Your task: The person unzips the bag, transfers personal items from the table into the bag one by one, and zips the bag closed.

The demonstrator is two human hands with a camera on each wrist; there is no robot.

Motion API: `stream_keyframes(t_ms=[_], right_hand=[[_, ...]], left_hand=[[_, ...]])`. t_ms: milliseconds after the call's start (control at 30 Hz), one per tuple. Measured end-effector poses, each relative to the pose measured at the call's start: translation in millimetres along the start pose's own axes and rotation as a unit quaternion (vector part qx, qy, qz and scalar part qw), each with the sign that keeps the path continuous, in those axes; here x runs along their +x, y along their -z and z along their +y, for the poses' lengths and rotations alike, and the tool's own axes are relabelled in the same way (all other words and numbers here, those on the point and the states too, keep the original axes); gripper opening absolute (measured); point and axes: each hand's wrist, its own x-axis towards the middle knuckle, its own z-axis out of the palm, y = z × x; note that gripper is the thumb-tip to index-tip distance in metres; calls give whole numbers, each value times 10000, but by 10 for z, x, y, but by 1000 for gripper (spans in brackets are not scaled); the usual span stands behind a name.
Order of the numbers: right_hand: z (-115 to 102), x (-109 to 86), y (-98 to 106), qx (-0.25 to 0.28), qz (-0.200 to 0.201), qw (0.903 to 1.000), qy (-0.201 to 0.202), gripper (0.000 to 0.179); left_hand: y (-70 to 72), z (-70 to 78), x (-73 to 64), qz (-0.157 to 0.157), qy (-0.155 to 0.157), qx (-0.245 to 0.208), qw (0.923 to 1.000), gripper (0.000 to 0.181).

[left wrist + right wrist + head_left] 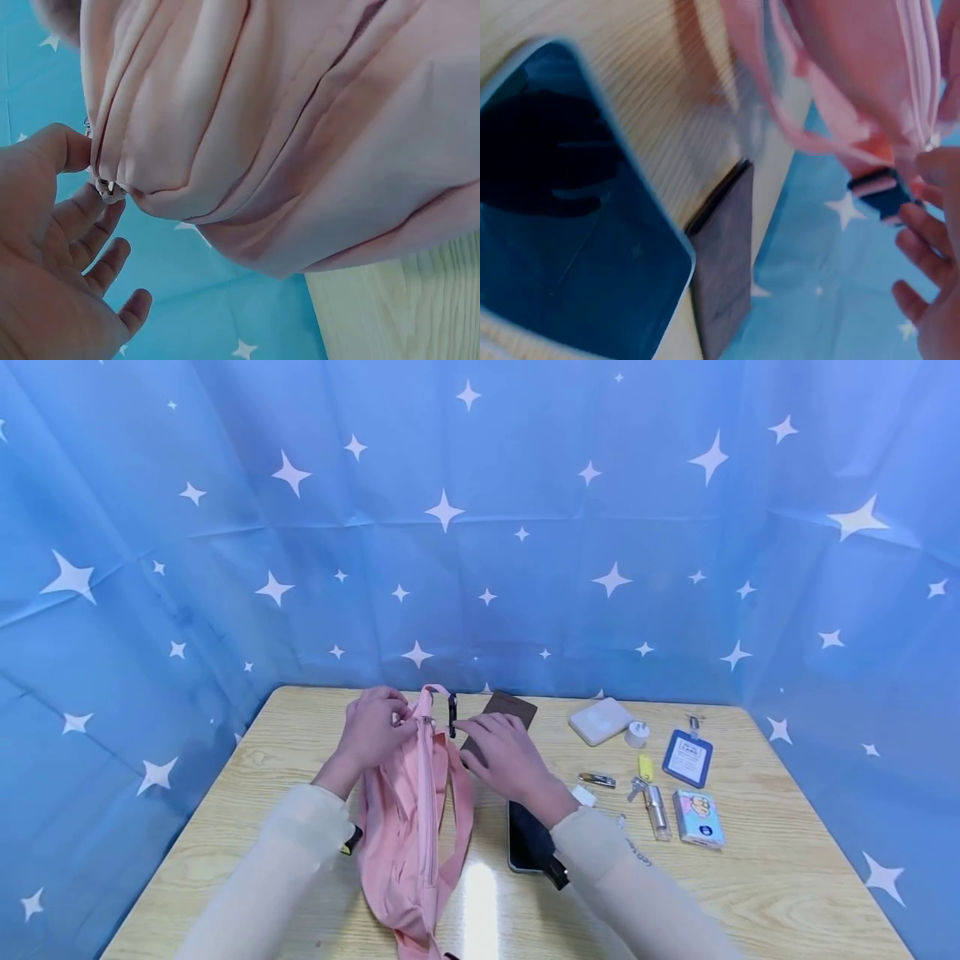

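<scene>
A pink fabric bag (408, 860) with a long zipper (427, 810) stands lengthwise on the table, its sides creased. My left hand (377, 727) is at the bag's far end; in the left wrist view its thumb and index finger pinch the edge beside a small metal zipper part (109, 189), the other fingers spread below. Across from it, my right hand (506, 756) reaches the same end. In the right wrist view its thumb and fingers pinch the bag's end near the zipper, right by a black strap buckle (889, 193).
Under my right forearm lies a dark-screened phone (520, 843), with a flat brown case (513, 705) beyond it. Further right are a white power bank (602, 721), a white plug (637, 734), nail clippers (597, 780), keys (637, 787), a blue badge holder (687, 758) and a tissue pack (699, 818).
</scene>
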Motion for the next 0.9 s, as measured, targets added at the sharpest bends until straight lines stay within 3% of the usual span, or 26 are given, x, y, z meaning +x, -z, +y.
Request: stream_keyframes(t_ms=[133, 333, 467, 633, 900], right_hand=[[-79, 114, -44, -43, 285, 9996, 44, 39], [-72, 213, -126, 40, -13, 9996, -272, 44], [-12, 251, -188, 415, -94, 9985, -343, 42], [13, 264, -263, 719, 92, 9969, -300, 32], [3, 248, -371, 1070, 387, 9924, -475, 33]], left_hand=[[-64, 26, -12, 99, -159, -137, 9997, 17], [-132, 48, -29, 151, -401, -575, 9974, 13], [-175, 43, -33, 168, -332, -625, 9974, 13], [-242, 23, -42, 217, -245, -695, 9970, 12], [-305, 5, -42, 247, -63, -660, 9975, 13]])
